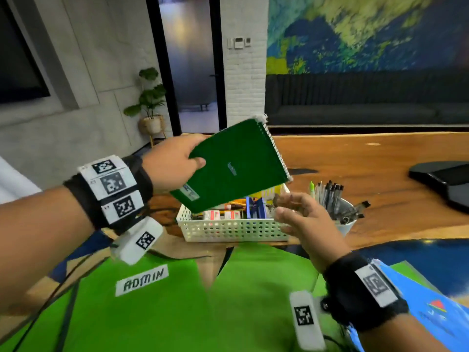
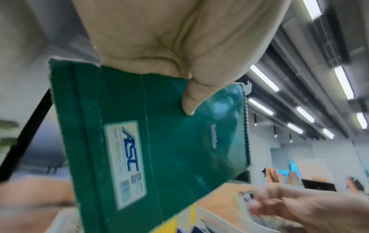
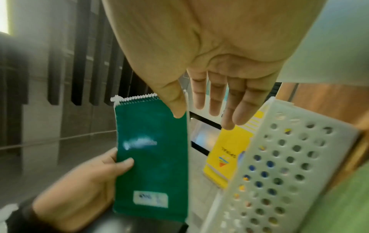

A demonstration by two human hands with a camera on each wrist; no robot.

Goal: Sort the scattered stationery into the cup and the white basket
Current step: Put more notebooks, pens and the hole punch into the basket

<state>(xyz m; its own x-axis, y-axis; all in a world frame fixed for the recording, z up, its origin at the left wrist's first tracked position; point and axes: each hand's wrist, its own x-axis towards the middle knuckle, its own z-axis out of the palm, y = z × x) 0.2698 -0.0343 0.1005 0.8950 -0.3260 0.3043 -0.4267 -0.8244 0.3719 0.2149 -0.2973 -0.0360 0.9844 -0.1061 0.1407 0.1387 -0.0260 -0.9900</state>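
Note:
My left hand [image 1: 175, 163] grips a green spiral notebook [image 1: 233, 166] by its side edge, thumb on the cover, and holds it tilted in the air above the white perforated basket [image 1: 228, 229]. The left wrist view shows the notebook [image 2: 159, 141] with a white sticker and my thumb across its cover. My right hand [image 1: 302, 217] hovers open over the basket's right end, fingers spread, holding nothing. From the right wrist, the notebook [image 3: 151, 157] hangs left of the basket [image 3: 279, 173]. A white cup [image 1: 345, 222] full of pens stands right of the basket.
The basket holds small boxes, a blue item and a yellow booklet [image 3: 229, 157]. Green folders [image 1: 177, 301], one labelled ADMIN, lie in front of it, with a blue booklet [image 1: 431, 308] at the right. A black object [image 1: 446, 181] sits on the wooden table [image 1: 355, 158] at far right.

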